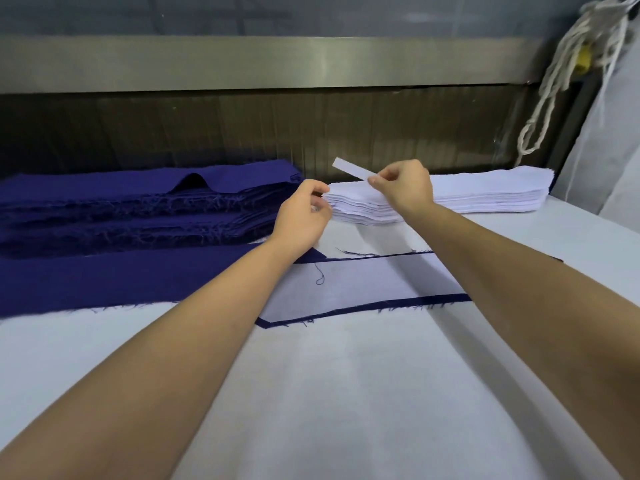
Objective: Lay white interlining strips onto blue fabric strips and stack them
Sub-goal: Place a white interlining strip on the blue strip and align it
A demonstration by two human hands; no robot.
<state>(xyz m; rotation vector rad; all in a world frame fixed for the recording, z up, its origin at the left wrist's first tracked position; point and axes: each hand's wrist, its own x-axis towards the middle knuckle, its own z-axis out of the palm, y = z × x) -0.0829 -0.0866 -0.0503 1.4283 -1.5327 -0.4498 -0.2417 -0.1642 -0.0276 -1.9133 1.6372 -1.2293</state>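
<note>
My right hand [403,190] pinches a narrow white interlining strip [351,171] and lifts its end above the stack of white interlining strips [485,194] at the back of the table. My left hand [304,216] has its fingers curled at the left end of that stack, touching its edge. Stacks of blue fabric strips [138,209] with frayed edges lie at the back left. In front of them lies one blue fabric strip [121,278]. To its right a white interlining piece [363,282] covers a blue strip, whose dark border shows.
The work surface [346,393] is covered in white cloth. A metal machine housing [277,64] runs along the back. White cords [554,81] hang at the upper right beside a pale bag or sheet [609,150].
</note>
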